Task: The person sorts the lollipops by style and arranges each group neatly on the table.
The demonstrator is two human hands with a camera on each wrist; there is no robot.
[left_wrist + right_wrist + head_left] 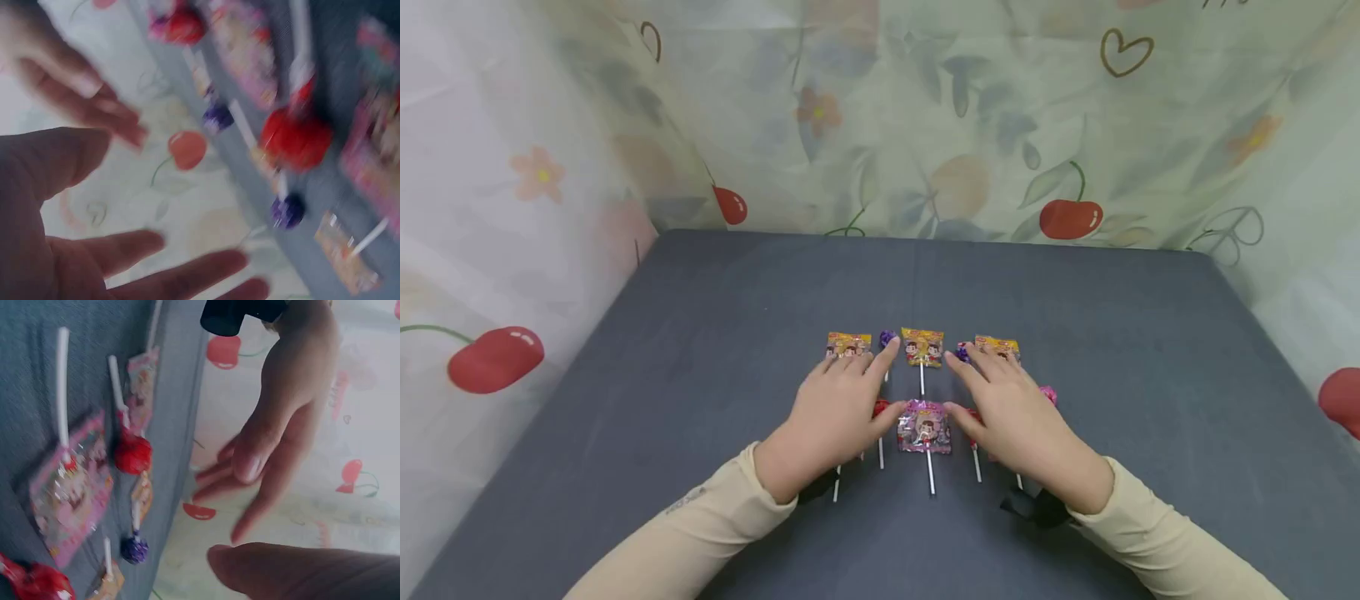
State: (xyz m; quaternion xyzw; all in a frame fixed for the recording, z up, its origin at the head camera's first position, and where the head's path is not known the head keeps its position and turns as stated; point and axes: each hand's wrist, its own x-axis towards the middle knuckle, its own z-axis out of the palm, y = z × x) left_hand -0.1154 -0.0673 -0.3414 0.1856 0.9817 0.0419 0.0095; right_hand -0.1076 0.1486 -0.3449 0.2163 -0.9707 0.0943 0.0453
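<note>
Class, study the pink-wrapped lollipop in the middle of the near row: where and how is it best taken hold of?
Probably by the free end of its white stick, pinched from the near side: the bare stick juts out that way from the flat pink wrapper, while red lollipops flank the wrapper left and right.
</note>
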